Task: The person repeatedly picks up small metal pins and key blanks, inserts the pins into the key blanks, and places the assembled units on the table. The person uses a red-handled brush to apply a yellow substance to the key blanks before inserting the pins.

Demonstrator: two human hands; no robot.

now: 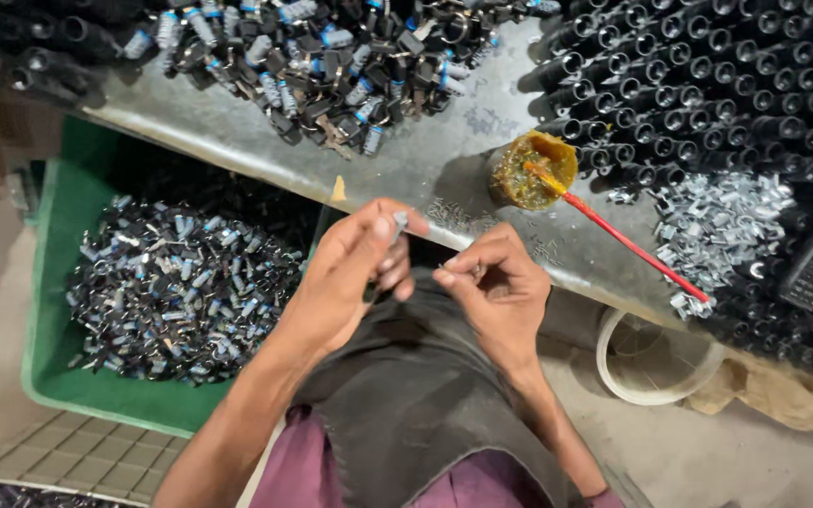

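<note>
Just off the table's (444,160) near edge, the left hand (350,273) pinches a small metal clip (399,223) upright, apparently, while the right hand's (496,292) closed grip holds something too small to identify.

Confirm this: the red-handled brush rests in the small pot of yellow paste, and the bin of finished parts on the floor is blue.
Not quite. The head view shows the bin is green, not blue. The red-handled brush does rest in the pot of yellow paste.

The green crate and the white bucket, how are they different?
The green crate is rectangular and holds a heap of small black and silver parts; the white bucket is round and looks empty. The crate sits left of the person's lap, the bucket right. Both stand on the floor, partly under the metal table.
</note>
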